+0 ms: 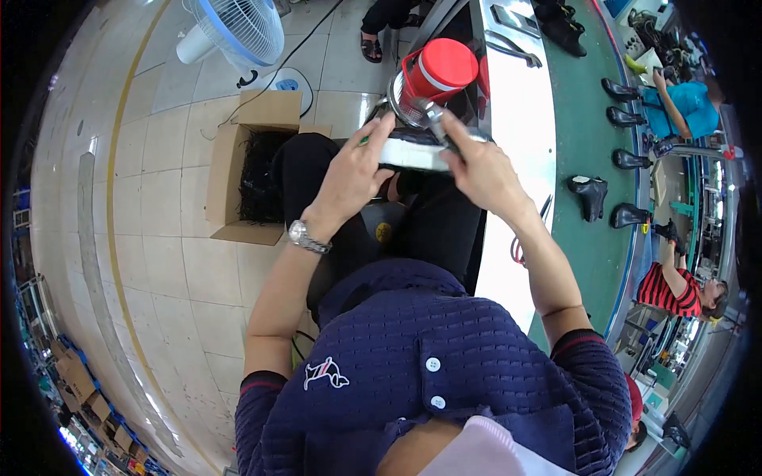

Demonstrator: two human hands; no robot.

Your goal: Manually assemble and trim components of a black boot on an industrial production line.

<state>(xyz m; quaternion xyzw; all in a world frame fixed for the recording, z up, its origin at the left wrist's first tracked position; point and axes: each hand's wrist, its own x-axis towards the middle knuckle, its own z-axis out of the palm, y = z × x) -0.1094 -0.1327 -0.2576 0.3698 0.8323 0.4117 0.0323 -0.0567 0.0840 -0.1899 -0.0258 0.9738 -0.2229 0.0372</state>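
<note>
Above my lap is a long dark piece with a pale, whitish side (413, 153); its exact kind is not clear. My left hand (355, 170), with a metal watch (302, 233) on the wrist, is closed on its left end. A small green bit (364, 141) shows by those fingers. In my right hand (484, 170), closed round it, is a metal hand tool (432, 111) with a shiny head, just above the right end of the pale-sided piece. Most of the tool's handle is hidden by my fingers.
An open cardboard box (225, 182) with black scraps stands left of my legs. A red jug (448, 65) is ahead, beside a metal bench (520, 119). Black boots (589, 197) stand on a green conveyor (583, 135). A fan (238, 28) is ahead left. Co-workers are beyond the conveyor.
</note>
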